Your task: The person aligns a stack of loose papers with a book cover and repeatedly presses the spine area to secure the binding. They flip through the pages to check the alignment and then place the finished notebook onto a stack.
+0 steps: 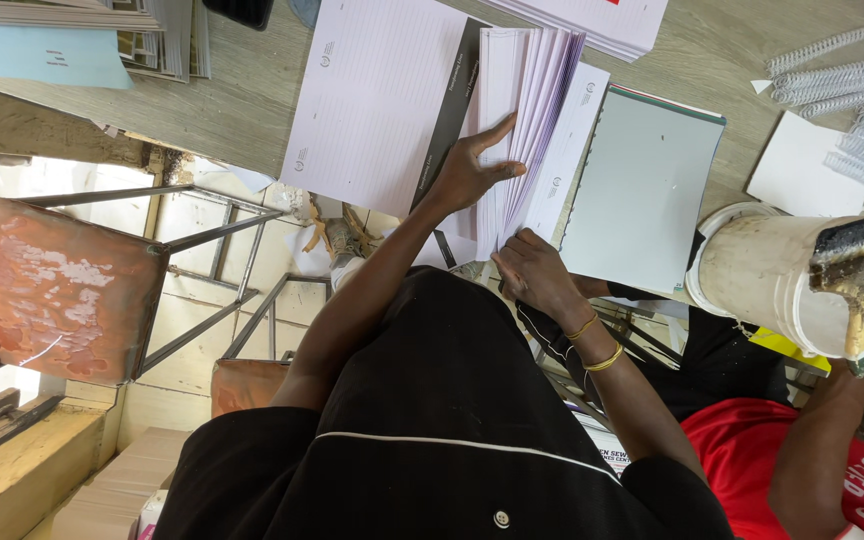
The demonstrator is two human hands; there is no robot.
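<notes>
Pressing down on a fanned stack of ruled sheets [522, 120], the left hand [467, 170] lies flat with fingers together and thumb spread out to the side. Right hand [537, 270] sits at the near end of the same stack, fingers curled under the sheet edges, pinching the bottom of the fan; two thin gold bangles [597, 345] on that wrist. Stack lies near the bench's near edge, roughly mid-width, sheets splayed like a deck.

Just left of the stack: a dark spine strip [452, 105] and a flat ruled sheet [372, 100], touching it. Just right: a grey-covered pad [647, 190] with a punched edge, partly tucked under the fan.

Far right corner of the bench [732, 50]: white plastic spiral binding combs [837, 75] in a loose pile, plus a blank white card [802, 165]. At the right near edge: a white glue bucket [772, 275] with a crusted brush [857, 275] resting in it; another person in a red shirt [812, 470] is beside it.

Far left corner: more paper stacks [82, 35]. Below the bench, left: a worn orange-seated metal stool [52, 285].
</notes>
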